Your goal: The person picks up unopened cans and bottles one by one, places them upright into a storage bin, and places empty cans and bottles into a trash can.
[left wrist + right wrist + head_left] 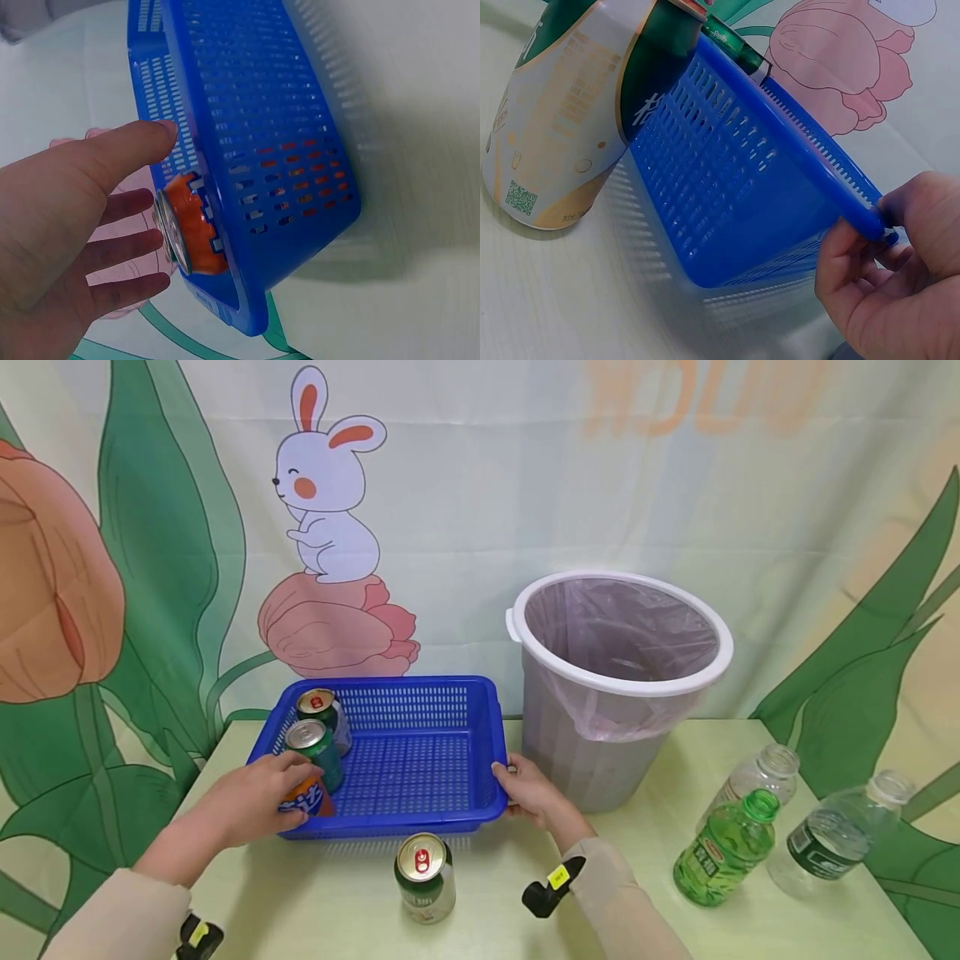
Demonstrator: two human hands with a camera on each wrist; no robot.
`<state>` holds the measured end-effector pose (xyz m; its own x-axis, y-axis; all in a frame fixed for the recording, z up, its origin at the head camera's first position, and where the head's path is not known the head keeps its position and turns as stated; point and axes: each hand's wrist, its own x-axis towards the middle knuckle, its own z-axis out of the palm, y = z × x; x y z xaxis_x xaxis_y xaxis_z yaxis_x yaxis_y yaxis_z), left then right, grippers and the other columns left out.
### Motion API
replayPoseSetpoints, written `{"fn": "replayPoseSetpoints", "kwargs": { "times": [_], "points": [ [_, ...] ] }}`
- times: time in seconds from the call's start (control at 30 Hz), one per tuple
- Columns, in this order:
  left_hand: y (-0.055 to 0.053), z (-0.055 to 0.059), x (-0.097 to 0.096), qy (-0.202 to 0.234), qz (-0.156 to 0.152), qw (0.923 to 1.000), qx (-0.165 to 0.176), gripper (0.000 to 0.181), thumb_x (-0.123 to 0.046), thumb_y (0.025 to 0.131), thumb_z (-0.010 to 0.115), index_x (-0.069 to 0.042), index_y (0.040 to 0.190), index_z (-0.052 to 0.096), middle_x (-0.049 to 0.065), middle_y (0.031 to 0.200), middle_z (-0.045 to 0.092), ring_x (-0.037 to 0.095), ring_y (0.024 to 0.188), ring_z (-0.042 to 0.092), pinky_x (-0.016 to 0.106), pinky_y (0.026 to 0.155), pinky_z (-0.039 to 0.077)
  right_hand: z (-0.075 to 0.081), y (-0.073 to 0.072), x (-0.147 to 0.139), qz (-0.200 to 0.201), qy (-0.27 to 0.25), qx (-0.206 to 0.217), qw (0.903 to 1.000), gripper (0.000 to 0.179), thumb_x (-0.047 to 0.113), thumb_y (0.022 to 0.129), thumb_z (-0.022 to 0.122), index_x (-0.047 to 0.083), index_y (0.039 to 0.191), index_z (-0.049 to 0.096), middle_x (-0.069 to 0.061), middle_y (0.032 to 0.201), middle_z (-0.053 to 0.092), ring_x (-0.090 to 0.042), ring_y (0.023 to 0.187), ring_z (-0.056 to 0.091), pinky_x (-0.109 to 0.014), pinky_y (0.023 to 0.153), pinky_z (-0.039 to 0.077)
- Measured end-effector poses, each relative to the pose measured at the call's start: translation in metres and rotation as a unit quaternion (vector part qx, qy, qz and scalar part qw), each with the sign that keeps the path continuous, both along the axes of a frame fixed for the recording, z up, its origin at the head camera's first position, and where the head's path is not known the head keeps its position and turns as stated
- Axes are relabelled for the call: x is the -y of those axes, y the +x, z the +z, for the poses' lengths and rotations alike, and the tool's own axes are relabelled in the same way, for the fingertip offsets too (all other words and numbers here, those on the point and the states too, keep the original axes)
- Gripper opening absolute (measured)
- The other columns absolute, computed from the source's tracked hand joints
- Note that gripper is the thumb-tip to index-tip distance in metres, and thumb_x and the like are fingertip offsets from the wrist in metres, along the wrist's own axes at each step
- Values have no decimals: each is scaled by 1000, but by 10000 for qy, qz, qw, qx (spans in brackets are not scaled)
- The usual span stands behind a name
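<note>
A blue basket (408, 777) stands on the table, and my right hand (531, 791) pinches its right rim between thumb and fingers. Inside its left end are an orange soda can (309, 799), a green can (313, 752) and a green-and-white can (324, 714) in a row. Over the orange can is my left hand (260, 797); the left wrist view shows its thumb and fingers spread apart around the can's top, not closed on it. Another green-and-white can (425, 878) stands upright in front of the basket, large in the right wrist view.
A grey bin (600, 735) with a white rim and plastic liner stands right of the basket. Farther right are a green bottle (723, 852) and two clear bottles, one with a dark label (825, 847), another behind (757, 781). A printed curtain (465, 527) hangs behind the table.
</note>
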<state>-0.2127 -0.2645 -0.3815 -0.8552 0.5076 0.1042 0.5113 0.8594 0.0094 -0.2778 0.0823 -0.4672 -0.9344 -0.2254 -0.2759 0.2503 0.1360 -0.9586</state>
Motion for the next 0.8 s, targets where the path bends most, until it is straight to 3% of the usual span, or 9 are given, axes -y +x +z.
{"fn": "replayPoseSetpoints", "kwargs": {
  "times": [0.3, 0.57, 0.8],
  "points": [
    [15, -9, -17, 69, -403, 9985, -354, 49, -28, 70, 78, -10, 112, 61, 9, 111, 57, 29, 100, 56, 47, 83, 50, -2, 0, 0, 49, -28, -11, 10000, 25, 19, 98, 42, -2, 110, 43, -7, 75, 59, -12, 55, 53, -24, 47, 42],
    [27, -8, -35, 119, -729, 9965, -391, 55, -30, 70, 77, -12, 118, 59, 9, 117, 56, 28, 99, 58, 45, 79, 51, 0, 0, 0, 68, -50, 6, 10000, 29, 19, 98, 42, -4, 114, 42, -11, 80, 60, -12, 55, 53, -24, 48, 42],
    [37, -7, -48, 203, -893, 9954, -271, 68, -32, 67, 79, -14, 127, 52, 9, 125, 51, 29, 109, 54, 45, 88, 48, 0, 1, 0, 46, -75, 3, 10000, 27, 19, 97, 42, -3, 113, 42, -10, 77, 59, -12, 54, 53, -24, 47, 41]
  ]
}}
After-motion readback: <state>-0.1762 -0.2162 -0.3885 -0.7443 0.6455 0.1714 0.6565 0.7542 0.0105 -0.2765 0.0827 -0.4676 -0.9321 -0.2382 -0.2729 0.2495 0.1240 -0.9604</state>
